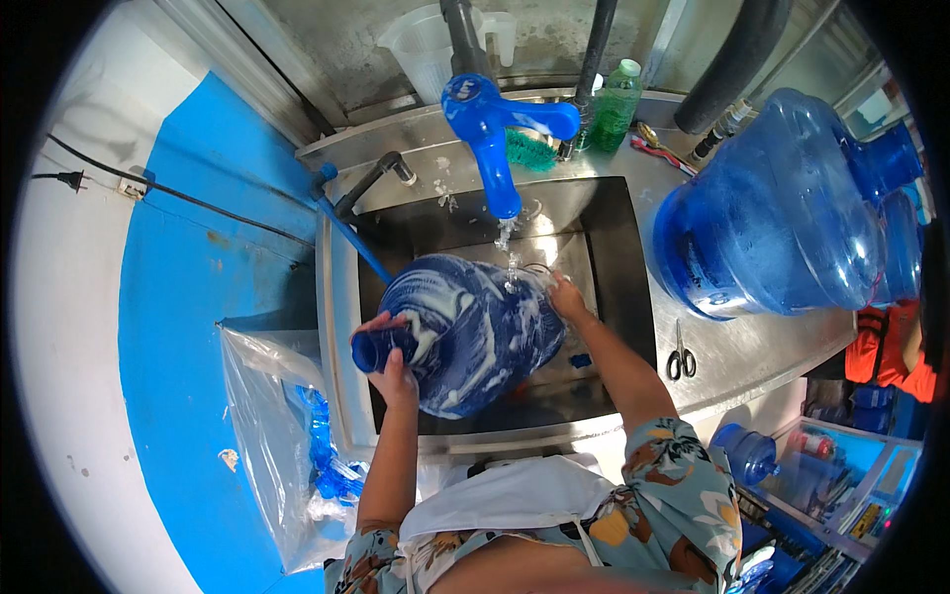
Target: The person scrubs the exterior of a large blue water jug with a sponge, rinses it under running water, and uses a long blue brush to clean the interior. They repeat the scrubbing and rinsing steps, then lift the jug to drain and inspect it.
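Left to right: my left hand (393,364) grips the neck of the soapy blue water jug (465,332); the jug lies on its side in the steel sink (618,257), long axis left–right, mouth pointing left past the sink's rim; my right hand (567,297) rests fingers flat on its base, under the blue tap (492,139); the jug's underside is hidden; I see little room between jug and walls; a second jug (782,213) crowds the counter.

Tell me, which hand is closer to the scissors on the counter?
Right. The right hand rests on the soapy jug's base, toward the scissors; the left hand grips the jug's neck, farther away.
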`<state>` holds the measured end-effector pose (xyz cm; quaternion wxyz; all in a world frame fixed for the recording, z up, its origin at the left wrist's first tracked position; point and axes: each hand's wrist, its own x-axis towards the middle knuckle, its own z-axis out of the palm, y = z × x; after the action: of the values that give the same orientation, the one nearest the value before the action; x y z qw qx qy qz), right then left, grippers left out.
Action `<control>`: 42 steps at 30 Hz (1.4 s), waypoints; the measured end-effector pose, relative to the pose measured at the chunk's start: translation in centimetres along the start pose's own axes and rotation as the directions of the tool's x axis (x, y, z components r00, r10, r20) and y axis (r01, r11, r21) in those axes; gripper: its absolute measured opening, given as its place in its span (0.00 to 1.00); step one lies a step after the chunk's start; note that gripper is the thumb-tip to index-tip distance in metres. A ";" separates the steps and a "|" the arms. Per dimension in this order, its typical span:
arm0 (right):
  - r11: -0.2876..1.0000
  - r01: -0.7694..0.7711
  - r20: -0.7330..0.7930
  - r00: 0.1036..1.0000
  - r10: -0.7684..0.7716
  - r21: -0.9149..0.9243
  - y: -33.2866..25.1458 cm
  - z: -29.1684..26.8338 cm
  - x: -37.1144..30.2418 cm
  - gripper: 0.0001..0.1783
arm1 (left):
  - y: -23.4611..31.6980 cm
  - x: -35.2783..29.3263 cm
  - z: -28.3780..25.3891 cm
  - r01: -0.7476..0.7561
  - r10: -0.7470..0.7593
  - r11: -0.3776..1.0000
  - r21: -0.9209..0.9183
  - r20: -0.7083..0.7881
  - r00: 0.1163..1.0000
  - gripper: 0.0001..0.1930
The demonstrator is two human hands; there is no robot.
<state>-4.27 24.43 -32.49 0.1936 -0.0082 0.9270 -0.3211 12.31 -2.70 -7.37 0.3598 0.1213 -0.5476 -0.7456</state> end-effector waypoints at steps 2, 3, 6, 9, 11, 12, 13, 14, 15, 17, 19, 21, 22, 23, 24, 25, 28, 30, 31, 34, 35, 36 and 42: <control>0.905 0.280 -0.197 0.954 -0.225 0.320 -0.8 -1.0 -2.6 0.23 | 0.1 0.2 2.0 0.034 -0.028 0.991 0.133 -0.051 0.998 0.25; 0.834 0.347 -0.260 0.932 -0.254 0.429 -2.2 -1.9 -3.4 0.23 | 0.2 0.4 3.2 0.045 -0.033 0.980 0.193 -0.067 0.997 0.23; 0.484 0.253 -0.049 0.918 -0.394 0.838 -6.9 -6.9 -1.8 0.25 | 0.5 0.7 6.6 0.012 -0.045 0.981 0.195 0.166 0.985 0.20; 0.603 0.667 -0.260 0.736 -0.625 0.437 -8.7 -9.5 1.5 0.17 | 0.9 1.6 8.1 -0.063 -0.036 0.987 0.149 0.584 0.811 0.21; 0.834 0.539 0.139 0.823 -0.551 0.117 -7.4 -9.4 1.7 0.17 | 1.1 2.2 7.7 0.031 -0.114 0.992 0.119 0.802 0.587 0.19; 0.862 0.440 0.356 0.870 -0.340 -0.252 -6.6 -9.2 1.5 0.18 | 1.2 2.6 7.1 0.053 -0.077 0.997 0.057 0.820 0.568 0.20; 0.959 0.154 0.230 0.951 -0.209 0.236 -5.5 -8.2 -0.2 0.20 | 1.1 3.0 6.4 0.111 -0.063 0.994 -0.004 0.802 0.594 0.21; 0.774 0.050 0.089 0.987 -0.136 0.631 -4.9 -7.5 -2.0 0.22 | 1.0 3.2 5.5 0.065 -0.061 0.998 0.019 0.662 0.747 0.25; 0.659 0.030 0.115 0.978 -0.176 0.752 -4.5 -7.6 -3.3 0.22 | 0.6 3.1 5.1 -0.024 0.013 0.999 0.021 0.436 0.900 0.24; 0.441 -0.213 0.289 0.951 -0.113 0.872 -5.4 -7.7 -5.4 0.23 | 0.1 3.3 4.3 0.074 -0.074 0.997 0.017 0.012 0.997 0.19; 0.385 0.021 0.121 0.932 -0.341 0.923 -7.8 -8.2 -5.0 0.21 | -0.5 3.6 4.0 -0.014 0.001 0.993 0.120 0.113 0.994 0.16; 0.334 0.337 -0.150 0.865 -0.479 0.880 -10.0 -8.2 -2.7 0.20 | -0.8 4.2 4.1 -0.051 0.021 0.988 0.149 0.196 0.980 0.15; 0.499 0.435 -0.216 0.874 -0.436 0.750 -10.7 -7.6 -1.0 0.19 | -0.9 4.5 4.1 -0.040 0.009 0.989 0.140 0.214 0.977 0.15; 0.790 0.376 -0.198 0.927 -0.319 0.485 -10.2 -6.9 0.0 0.20 | -0.9 4.8 4.1 -0.031 0.003 0.991 0.130 0.211 0.978 0.14; 0.769 0.317 -0.185 0.948 -0.258 0.555 -9.5 -5.6 0.9 0.20 | -0.9 5.3 4.1 0.030 -0.037 0.998 0.050 0.143 0.989 0.14; 0.839 0.338 -0.195 0.940 -0.280 0.427 -7.6 -4.7 0.8 0.19 | -0.9 5.5 4.1 0.031 -0.042 0.997 0.078 0.150 0.988 0.14; 0.998 0.065 -0.284 0.956 -0.065 -0.010 -1.5 -1.6 -2.5 0.18 | -1.2 6.2 4.1 0.032 -0.040 0.997 0.067 0.127 0.991 0.14; 0.989 -0.042 -0.039 0.998 0.048 0.145 0.9 -1.6 -5.9 0.19 | -1.5 6.8 4.2 0.065 -0.073 0.995 0.075 0.114 0.991 0.14; 0.951 0.012 -0.027 1.000 -0.004 0.310 0.7 -1.5 -7.8 0.20 | -1.7 7.1 4.3 0.087 -0.096 0.993 0.082 0.119 0.988 0.14; 0.736 0.220 -0.125 0.975 -0.183 0.640 -3.3 -3.9 -10.5 0.20 | -2.0 7.4 4.6 0.053 -0.059 0.998 0.042 0.183 0.981 0.15; 0.668 0.324 -0.184 0.944 -0.273 0.670 -5.0 -4.8 -10.4 0.19 | -2.0 7.2 4.6 0.061 -0.067 0.998 0.034 0.191 0.979 0.15; 0.579 0.421 -0.241 0.900 -0.363 0.698 -6.8 -5.6 -9.3 0.19 | -1.9 7.2 4.5 0.067 -0.068 0.998 0.014 0.227 0.971 0.16; 0.850 0.497 -0.023 0.865 -0.502 0.175 -5.8 -3.2 5.6 0.17 | -0.7 4.7 2.5 0.065 -0.055 0.998 -0.005 0.478 0.877 0.20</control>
<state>-11.24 20.98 -28.69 0.1146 -0.2356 0.8588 -0.4402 7.26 -3.87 -6.06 0.1917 -0.0532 -0.6074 -0.7691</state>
